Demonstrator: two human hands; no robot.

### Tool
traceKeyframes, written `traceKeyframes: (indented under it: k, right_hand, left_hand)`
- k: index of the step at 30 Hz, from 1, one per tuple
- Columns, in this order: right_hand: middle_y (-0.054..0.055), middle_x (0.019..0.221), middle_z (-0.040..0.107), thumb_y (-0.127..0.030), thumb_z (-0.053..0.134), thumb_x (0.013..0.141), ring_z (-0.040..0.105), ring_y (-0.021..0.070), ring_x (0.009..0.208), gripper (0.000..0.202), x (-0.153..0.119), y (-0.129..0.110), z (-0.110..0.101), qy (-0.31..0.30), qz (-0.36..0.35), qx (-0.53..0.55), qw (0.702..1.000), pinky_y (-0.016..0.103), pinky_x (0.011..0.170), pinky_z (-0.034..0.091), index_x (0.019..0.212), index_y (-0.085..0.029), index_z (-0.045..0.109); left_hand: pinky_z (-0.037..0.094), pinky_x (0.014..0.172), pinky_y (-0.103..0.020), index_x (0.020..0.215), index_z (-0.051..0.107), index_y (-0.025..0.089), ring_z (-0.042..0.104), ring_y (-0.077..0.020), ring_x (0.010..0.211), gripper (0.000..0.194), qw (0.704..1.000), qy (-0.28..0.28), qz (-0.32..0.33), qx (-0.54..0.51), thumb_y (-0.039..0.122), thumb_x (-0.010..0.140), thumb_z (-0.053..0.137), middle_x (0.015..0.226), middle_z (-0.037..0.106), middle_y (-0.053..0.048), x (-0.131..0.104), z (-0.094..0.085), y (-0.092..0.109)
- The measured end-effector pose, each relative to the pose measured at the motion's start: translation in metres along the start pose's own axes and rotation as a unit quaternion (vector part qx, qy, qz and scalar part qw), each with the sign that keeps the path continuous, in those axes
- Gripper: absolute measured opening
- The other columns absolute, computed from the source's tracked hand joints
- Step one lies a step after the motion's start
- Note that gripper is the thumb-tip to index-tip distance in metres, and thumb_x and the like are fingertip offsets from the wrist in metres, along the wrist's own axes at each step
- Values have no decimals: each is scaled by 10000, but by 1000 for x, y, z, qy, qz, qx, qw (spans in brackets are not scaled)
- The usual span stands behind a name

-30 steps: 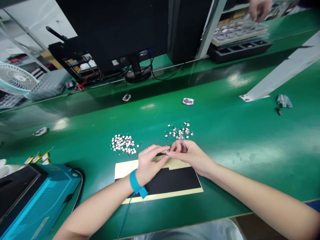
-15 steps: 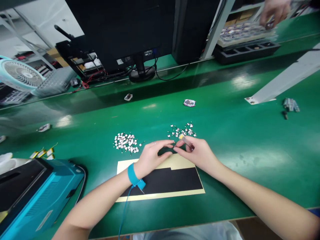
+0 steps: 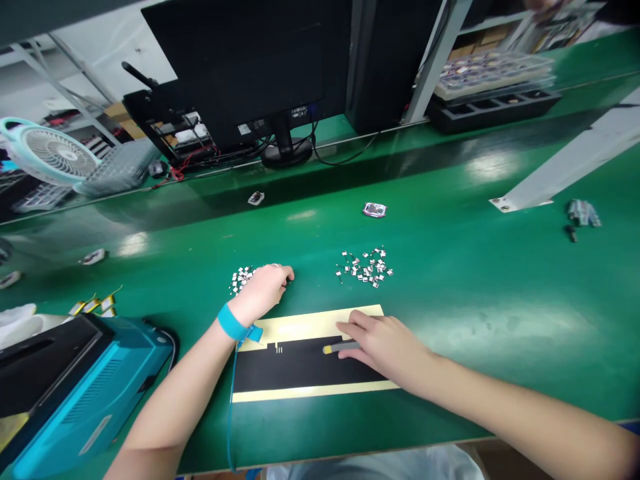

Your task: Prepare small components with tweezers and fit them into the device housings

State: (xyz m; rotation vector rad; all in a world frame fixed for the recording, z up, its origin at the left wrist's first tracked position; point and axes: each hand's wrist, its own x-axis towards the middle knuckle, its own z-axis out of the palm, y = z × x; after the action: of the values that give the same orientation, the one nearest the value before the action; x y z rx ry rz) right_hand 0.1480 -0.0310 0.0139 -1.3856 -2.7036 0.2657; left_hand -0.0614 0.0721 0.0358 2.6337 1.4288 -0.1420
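My left hand, with a teal wrist strap, is over the left pile of small white parts. Its fingers are closed and bent down at the pile's right side; what they hold is hidden. In my right hand is a slim grey tool with a yellow end, pointing left. Beneath that hand lies a pale yellow sheet carrying black strips, with a few narrow pieces peeled away near its upper left. A second pile of small white parts with dark tails sits beyond the sheet.
A teal and black machine stands at the left, with yellow pieces behind it. A monitor, fan and stacked trays line the back. A white metal bracket rises at right. Small device housings lie ahead.
My left hand has moved left from beside my right hand to the left pile. My right hand came down nearer over the sheet, its tool now pointing left.
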Motion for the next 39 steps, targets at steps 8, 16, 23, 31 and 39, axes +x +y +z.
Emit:
traceKeyframes:
  k: [8, 16, 23, 31, 39]
  right_hand:
    - [59, 820, 578, -126, 514, 789, 604, 179, 598, 124, -3, -9, -5, -54, -14, -73, 996, 262, 461, 434, 873, -152, 601]
    - [40, 792, 574, -105, 489, 791, 591, 172, 563, 123, -4, -7, 2, -41, -19, -51, 998, 270, 445, 413, 821, -160, 595]
    - [42, 837, 578, -69, 499, 766, 597, 181, 575, 180, -4, -8, 2, -51, -2, -51, 997, 278, 432, 405, 891, -158, 591]
    - [33, 774, 571, -93, 520, 770, 573, 161, 525, 109, -5, -8, 4, -33, -20, -66, 997, 274, 393, 337, 774, -163, 603]
    - [12, 851, 591, -83, 594, 704, 594, 159, 566, 202, -2, -7, 2, -50, 8, -37, 998, 267, 425, 344, 883, -177, 597]
  left_hand:
    - [444, 682, -279, 857, 616, 169, 585, -190, 758, 330, 999, 32, 2, -42, -1, 719, 369, 817, 622, -69, 1, -10, 7]
    - [457, 697, -269, 944, 623, 203, 577, -164, 763, 398, 990, 66, 28, -124, -9, 747, 349, 840, 614, -52, 7, -5, 8]
    - [469, 735, -274, 1008, 577, 232, 581, -185, 881, 386, 987, 32, 73, -138, 23, 707, 456, 1001, 616, -18, -1, -16, -9]
    - [473, 655, -233, 880, 619, 191, 619, -161, 737, 264, 985, 28, 93, -144, 33, 709, 495, 861, 661, -27, 6, -2, 3]
    - [494, 643, -216, 899, 596, 142, 590, -128, 691, 253, 978, 6, 50, -203, 23, 704, 488, 805, 605, -42, 7, -2, 8]
